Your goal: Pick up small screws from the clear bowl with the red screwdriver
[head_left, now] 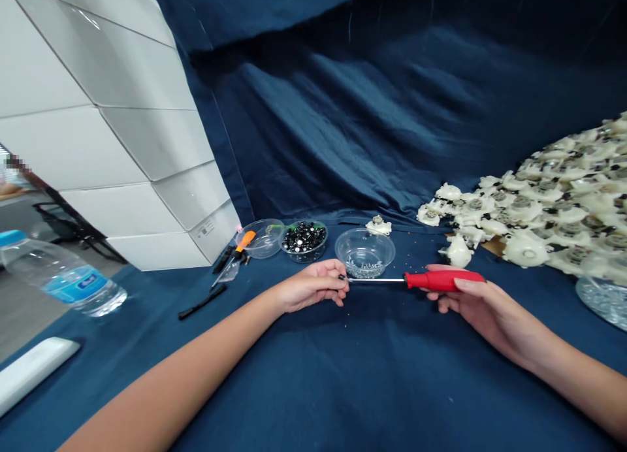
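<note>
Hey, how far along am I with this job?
Done: I can't tell whether any heaped cream parts are finished. In hand: your left hand pinches a small dark piece; your right hand holds the red screwdriver, tip beside it. Apparently left: loose black pieces and screws.

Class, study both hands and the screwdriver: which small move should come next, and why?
Perhaps line up the screwdriver with the small dark part: its tip is at the fingers of the left hand, which pinches that part, and the right hand holds the handle, so little travel seems needed.

The hands [382, 283] hold a red-handled screwdriver [441, 281] level over the blue cloth [313, 387].
</note>
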A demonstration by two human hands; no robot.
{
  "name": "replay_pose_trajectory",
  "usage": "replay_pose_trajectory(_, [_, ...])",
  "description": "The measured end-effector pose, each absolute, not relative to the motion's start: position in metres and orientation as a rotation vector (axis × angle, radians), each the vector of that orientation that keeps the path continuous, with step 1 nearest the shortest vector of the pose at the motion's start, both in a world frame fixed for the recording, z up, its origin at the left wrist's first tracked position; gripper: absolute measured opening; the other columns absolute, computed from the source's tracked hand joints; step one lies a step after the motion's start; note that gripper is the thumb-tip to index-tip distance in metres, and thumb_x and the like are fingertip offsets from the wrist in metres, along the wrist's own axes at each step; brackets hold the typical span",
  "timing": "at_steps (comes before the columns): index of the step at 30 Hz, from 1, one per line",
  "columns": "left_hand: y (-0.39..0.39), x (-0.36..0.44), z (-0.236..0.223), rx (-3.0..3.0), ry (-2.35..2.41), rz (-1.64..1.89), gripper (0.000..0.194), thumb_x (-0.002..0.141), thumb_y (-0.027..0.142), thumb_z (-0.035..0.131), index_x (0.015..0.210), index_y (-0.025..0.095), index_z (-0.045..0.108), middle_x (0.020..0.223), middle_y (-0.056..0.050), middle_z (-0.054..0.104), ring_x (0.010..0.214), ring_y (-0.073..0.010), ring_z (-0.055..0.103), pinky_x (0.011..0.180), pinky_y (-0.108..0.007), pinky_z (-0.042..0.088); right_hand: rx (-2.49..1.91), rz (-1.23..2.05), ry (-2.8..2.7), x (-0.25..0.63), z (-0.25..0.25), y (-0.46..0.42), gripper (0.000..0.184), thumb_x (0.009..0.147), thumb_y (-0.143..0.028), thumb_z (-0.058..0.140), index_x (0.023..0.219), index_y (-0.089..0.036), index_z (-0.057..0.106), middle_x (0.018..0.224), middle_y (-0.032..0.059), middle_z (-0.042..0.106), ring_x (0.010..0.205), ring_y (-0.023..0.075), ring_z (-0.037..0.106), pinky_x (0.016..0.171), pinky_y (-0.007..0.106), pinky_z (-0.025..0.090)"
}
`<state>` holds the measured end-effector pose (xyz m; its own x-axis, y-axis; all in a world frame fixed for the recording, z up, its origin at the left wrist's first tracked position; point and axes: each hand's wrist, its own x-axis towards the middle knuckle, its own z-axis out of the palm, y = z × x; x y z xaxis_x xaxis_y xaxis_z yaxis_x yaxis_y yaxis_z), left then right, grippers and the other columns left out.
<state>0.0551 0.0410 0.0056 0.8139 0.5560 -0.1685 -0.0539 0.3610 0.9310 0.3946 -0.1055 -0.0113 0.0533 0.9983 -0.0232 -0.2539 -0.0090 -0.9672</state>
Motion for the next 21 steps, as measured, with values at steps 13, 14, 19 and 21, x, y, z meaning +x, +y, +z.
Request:
replay_pose_trajectory(13, [0.0384,0.0563,0.0054,1.190,0.490,0.389,0.034,0.100,0.047,0.080,0.099,0.016,0.064,0.097,-0.011,0.079,0.083,-0.0190,0.079,0.073,-0.030,0.064,-1.049,1.324,-0.996,0.3990,-0.0130,-0.1049,0.037,0.102,-0.047,0.068,0.132,-0.030,0.082,0.125,0.0100,0.085,0.111,0.0325,0.076,0.089,0.047,0.063])
replay_pose_trajectory(14, [0.0380,0.0565,0.0059,1.199,0.492,0.386,0.034,0.100,0.047,0.080,0.099,0.016,0.065,0.097,-0.011,0.078,0.083,-0.0188,0.079,0.073,-0.030,0.064,-1.050,1.327,-0.994,0.3989,-0.0127,-0.1049,0.037,0.102,-0.046,0.068,0.132,-0.031,0.082,0.126,0.0097,0.085,0.111,0.0324,0.076,0.090,0.047,0.063])
replay_pose_trajectory(19, [0.0371,0.0572,0.0064,1.222,0.497,0.388,0.033,0.098,0.044,0.082,0.101,0.015,0.068,0.096,-0.010,0.078,0.082,-0.0182,0.078,0.071,-0.029,0.064,-1.022,1.354,-0.961,0.3974,-0.0097,-0.1056,0.034,0.102,-0.043,0.069,0.131,-0.030,0.083,0.124,0.0093,0.085,0.109,0.0294,0.075,0.088,0.042,0.062])
replay_pose_trajectory(21, [0.0373,0.0570,0.0059,1.228,0.493,0.383,0.032,0.097,0.043,0.083,0.101,0.015,0.069,0.097,-0.010,0.078,0.083,-0.0181,0.078,0.071,-0.028,0.065,-1.017,1.355,-0.954,0.3969,-0.0092,-0.1059,0.034,0.102,-0.042,0.070,0.130,-0.029,0.083,0.123,0.0095,0.085,0.109,0.0293,0.075,0.087,0.041,0.061])
